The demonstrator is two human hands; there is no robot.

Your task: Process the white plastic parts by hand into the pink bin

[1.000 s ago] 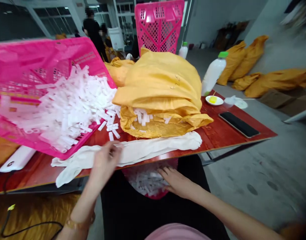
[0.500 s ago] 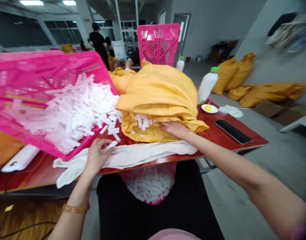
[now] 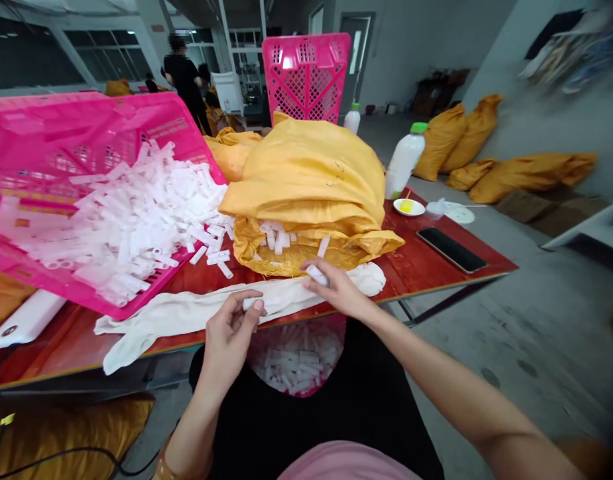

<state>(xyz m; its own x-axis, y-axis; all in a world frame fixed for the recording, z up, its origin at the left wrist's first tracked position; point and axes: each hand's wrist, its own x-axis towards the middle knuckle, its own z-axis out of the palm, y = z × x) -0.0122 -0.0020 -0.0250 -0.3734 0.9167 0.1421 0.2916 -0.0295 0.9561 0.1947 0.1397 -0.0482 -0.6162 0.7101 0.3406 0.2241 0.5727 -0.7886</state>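
Glossy red wooden tabletop (image 3: 401, 270), tilted pink plastic crate (image 3: 86, 107) heaped with loose white plastic tubes (image 3: 136, 227), open yellow woven sack (image 3: 306, 180) right beside it! Left hand (image 3: 231, 340) pinching one short white tube (image 3: 249, 304), right hand (image 3: 336, 287) pinching a second white tube (image 3: 316, 275), hands apart above a long cream cloth (image 3: 186, 310), tube-filled pink basket (image 3: 306, 393) down at the lap.

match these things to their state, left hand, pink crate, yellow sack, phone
Things:
1 left hand
2 pink plastic crate
3 yellow woven sack
4 smartphone

States:
A lying flat on the red table top
B tilted, heaped with white plastic pieces
C mouth open, some pieces inside
D pinching one piece above the white cloth

Pairs: 1D, 2B, 3C, 4A
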